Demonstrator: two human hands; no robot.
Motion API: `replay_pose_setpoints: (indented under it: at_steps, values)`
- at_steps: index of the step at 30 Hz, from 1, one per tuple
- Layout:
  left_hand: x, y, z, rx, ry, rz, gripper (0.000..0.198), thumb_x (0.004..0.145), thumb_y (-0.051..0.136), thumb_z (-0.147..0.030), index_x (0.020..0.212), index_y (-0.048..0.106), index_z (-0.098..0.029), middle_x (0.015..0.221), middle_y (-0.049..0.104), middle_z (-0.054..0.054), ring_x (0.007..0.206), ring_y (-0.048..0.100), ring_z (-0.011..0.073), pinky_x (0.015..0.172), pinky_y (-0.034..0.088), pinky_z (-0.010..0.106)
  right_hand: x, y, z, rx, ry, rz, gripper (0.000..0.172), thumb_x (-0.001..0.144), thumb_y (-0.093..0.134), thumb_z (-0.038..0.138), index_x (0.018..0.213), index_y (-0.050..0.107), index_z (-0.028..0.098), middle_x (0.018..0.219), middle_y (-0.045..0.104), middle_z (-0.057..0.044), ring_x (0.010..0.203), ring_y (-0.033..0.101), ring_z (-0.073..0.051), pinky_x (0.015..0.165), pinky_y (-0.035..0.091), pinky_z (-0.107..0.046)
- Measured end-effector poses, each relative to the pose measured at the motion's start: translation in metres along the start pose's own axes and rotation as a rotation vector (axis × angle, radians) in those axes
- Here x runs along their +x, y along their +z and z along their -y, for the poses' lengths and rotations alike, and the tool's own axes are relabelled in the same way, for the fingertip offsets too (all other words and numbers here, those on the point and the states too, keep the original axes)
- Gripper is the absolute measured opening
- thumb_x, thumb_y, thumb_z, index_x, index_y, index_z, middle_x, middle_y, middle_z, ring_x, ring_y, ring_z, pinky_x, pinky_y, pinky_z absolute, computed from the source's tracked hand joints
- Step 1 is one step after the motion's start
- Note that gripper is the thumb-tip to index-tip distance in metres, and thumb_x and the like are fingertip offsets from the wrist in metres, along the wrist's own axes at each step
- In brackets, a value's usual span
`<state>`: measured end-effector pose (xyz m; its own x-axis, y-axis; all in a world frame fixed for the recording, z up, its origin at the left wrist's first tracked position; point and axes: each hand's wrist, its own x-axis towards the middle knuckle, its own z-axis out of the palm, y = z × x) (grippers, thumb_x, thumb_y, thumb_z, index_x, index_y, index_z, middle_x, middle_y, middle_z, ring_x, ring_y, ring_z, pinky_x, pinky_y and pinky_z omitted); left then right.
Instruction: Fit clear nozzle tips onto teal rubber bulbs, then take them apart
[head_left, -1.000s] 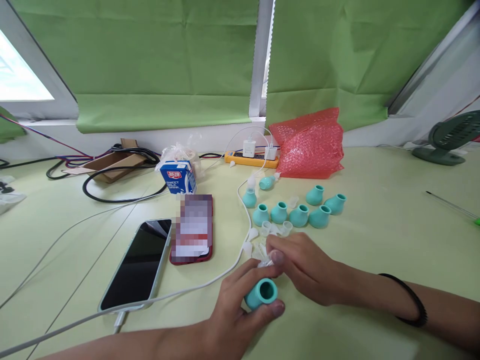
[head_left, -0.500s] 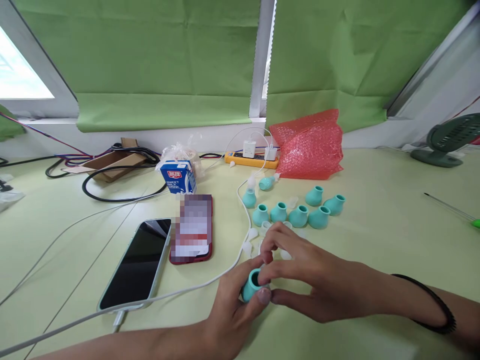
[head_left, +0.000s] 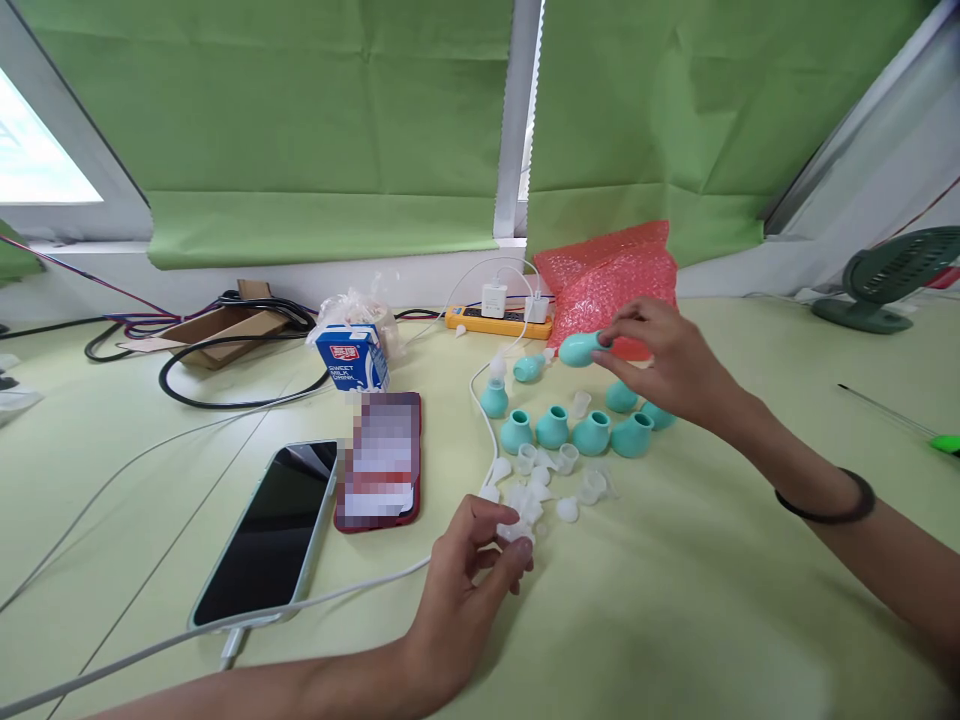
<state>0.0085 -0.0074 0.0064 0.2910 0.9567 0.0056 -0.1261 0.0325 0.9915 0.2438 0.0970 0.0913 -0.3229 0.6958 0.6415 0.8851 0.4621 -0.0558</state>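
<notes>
My right hand (head_left: 656, 365) pinches a teal rubber bulb (head_left: 579, 350) by its neck end, tipped sideways above the table near the red bag. My left hand (head_left: 480, 560) is low in the middle, its thumb and index finger curled but apart. A translucent plastic piece (head_left: 517, 533) shows between those fingertips; whether they touch it is unclear. Just beyond lie several small clear caps and flaps (head_left: 592, 485). Behind these stand several open-mouthed teal bulbs (head_left: 591, 433). One bulb (head_left: 495, 398) carries a clear tip; another (head_left: 529, 368) lies on its side.
Left of my left hand are a black-screened phone (head_left: 266, 535) and a red-cased phone (head_left: 379, 460). A white cable (head_left: 360, 590) crosses the table. Further back are a milk carton (head_left: 352, 358), a yellow power strip (head_left: 495, 322) and a red bubble-wrap bag (head_left: 607, 275). A screwdriver (head_left: 945, 443) lies far right.
The teal bulb has left my left hand and is now in my right hand, which moved up and away to the right. The small clear pieces are uncovered.
</notes>
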Motion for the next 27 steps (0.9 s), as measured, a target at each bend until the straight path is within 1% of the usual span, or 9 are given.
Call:
replay_pose_setpoints:
  at_steps: [3,5,11,13,15,18,20,23,27]
  values:
    - [-0.001,0.0,-0.002,0.015,-0.027,0.013,0.022,0.076,0.055,-0.035,0.082,0.042,-0.018,0.064,0.053,-0.001,0.059,0.05,0.0094,0.052,0.042,0.021,0.0,0.022,-0.02,-0.126,0.028,0.206,0.019,0.077,0.048,0.03,0.071,0.059,0.016,0.081,0.055,-0.009,0.079,0.052,-0.022,0.063,0.041,-0.033]
    - [-0.002,-0.001,-0.004,0.034,-0.032,0.027,0.023,0.076,0.054,-0.036,0.082,0.04,-0.018,0.062,0.052,-0.002,0.057,0.05,0.0091,0.051,0.041,0.021,-0.002,0.031,-0.027,-0.164,0.032,0.281,0.021,0.076,0.047,0.029,0.07,0.061,0.015,0.08,0.057,-0.009,0.078,0.053,-0.023,0.06,0.04,-0.031]
    - [-0.002,-0.002,-0.004,0.006,-0.03,0.07,0.025,0.078,0.051,-0.038,0.083,0.037,-0.018,0.06,0.055,-0.001,0.057,0.052,0.0099,0.051,0.04,0.021,-0.006,0.044,-0.039,-0.091,0.093,0.341,0.022,0.074,0.05,0.031,0.076,0.064,0.015,0.075,0.062,-0.007,0.071,0.056,-0.021,0.054,0.038,-0.029]
    - [-0.001,-0.002,-0.005,-0.027,-0.046,0.065,0.026,0.077,0.052,-0.039,0.084,0.037,-0.018,0.061,0.058,0.0,0.058,0.053,0.0104,0.053,0.041,0.022,-0.005,0.045,-0.039,-0.059,0.095,0.305,0.023,0.074,0.051,0.032,0.081,0.065,0.015,0.073,0.062,-0.007,0.068,0.056,-0.021,0.055,0.039,-0.03]
    - [0.0,-0.001,-0.006,-0.055,-0.07,0.043,0.028,0.076,0.053,-0.039,0.087,0.038,-0.018,0.066,0.062,0.002,0.059,0.054,0.0109,0.057,0.044,0.024,-0.004,0.04,-0.029,-0.006,0.069,0.197,0.022,0.074,0.051,0.032,0.082,0.064,0.016,0.072,0.062,-0.007,0.068,0.056,-0.02,0.057,0.041,-0.031]
    - [0.001,-0.001,-0.008,-0.067,-0.089,0.004,0.031,0.075,0.054,-0.041,0.09,0.042,-0.017,0.071,0.065,0.005,0.059,0.055,0.0115,0.061,0.046,0.026,-0.006,0.019,0.004,0.194,-0.044,0.045,0.016,0.074,0.055,0.031,0.081,0.063,0.018,0.068,0.061,-0.004,0.063,0.055,-0.015,0.06,0.044,-0.029]
    - [0.002,0.0,-0.009,-0.064,-0.081,-0.008,0.03,0.076,0.053,-0.042,0.088,0.044,-0.016,0.071,0.066,0.006,0.058,0.056,0.0118,0.06,0.046,0.026,-0.012,0.002,0.034,0.38,-0.188,0.113,0.017,0.072,0.058,0.031,0.085,0.061,0.02,0.069,0.061,-0.002,0.062,0.055,-0.013,0.058,0.044,-0.025]
    - [0.003,0.0,-0.009,-0.076,-0.058,-0.003,0.028,0.078,0.05,-0.041,0.087,0.045,-0.015,0.068,0.066,0.005,0.057,0.057,0.0122,0.059,0.046,0.027,-0.024,-0.011,0.071,0.558,-0.403,0.332,0.022,0.072,0.061,0.027,0.092,0.061,0.019,0.079,0.061,-0.004,0.069,0.055,-0.011,0.06,0.044,-0.022]
    - [0.004,-0.001,-0.009,-0.093,-0.041,0.0,0.028,0.078,0.049,-0.042,0.084,0.046,-0.014,0.064,0.065,0.005,0.063,0.06,0.0152,0.061,0.047,0.028,-0.036,0.001,0.086,0.64,-0.417,0.408,0.014,0.075,0.059,0.022,0.087,0.062,0.016,0.077,0.061,-0.004,0.068,0.054,-0.01,0.058,0.043,-0.021]
